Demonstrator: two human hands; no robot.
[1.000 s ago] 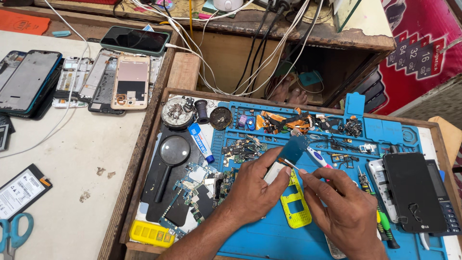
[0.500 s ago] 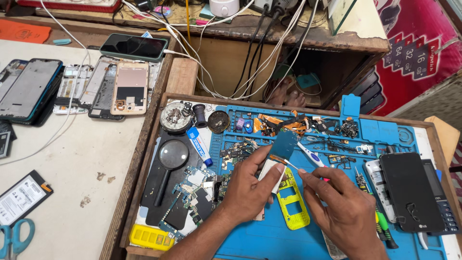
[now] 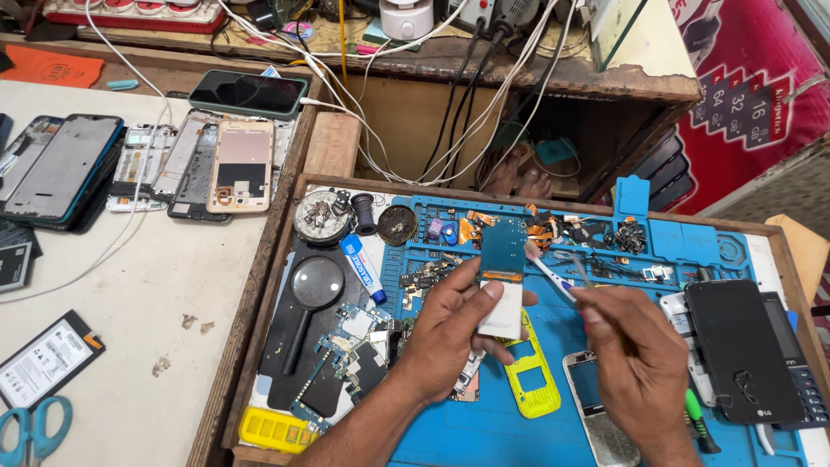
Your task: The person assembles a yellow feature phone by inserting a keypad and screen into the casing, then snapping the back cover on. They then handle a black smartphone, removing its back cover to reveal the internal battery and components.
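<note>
Left hand: the left hand [image 3: 454,333] grasps a small phone circuit board [image 3: 503,281] upright above the blue work mat [image 3: 484,432]; the thumb and fingers pinch its lower white part, and the teal upper part stands free.
Right hand: the right hand [image 3: 635,363] is closed around the handle of a white toothbrush [image 3: 546,275]; the brush head touches, or is just beside, the right edge of the board.
Board position: the board is in the air, over the middle of the mat, above the yellow phone frame [image 3: 532,380] and near the silver keypad phone body [image 3: 596,415].
Risk of slipping: in my judgement the board can slip from the pinch if the brush pushes hard from the side, because only its lower end is held.
Risk for small parts: the mat carries many loose small parts [image 3: 562,233] just behind the board; a falling board or a wide brush stroke can scatter them.
Risk for the board: strong brushing can bend or tear off fine components or the orange flex pieces; I cannot tell if the bristles are wet.
Risk nearby: the blue and white tube [image 3: 363,268], the magnifying glass [image 3: 313,290] and other boards [image 3: 350,355] lie near the left wrist, so a sudden arm movement can push them.
Right side: a black phone [image 3: 742,350] lies near the right hand and could be knocked by it.
</note>
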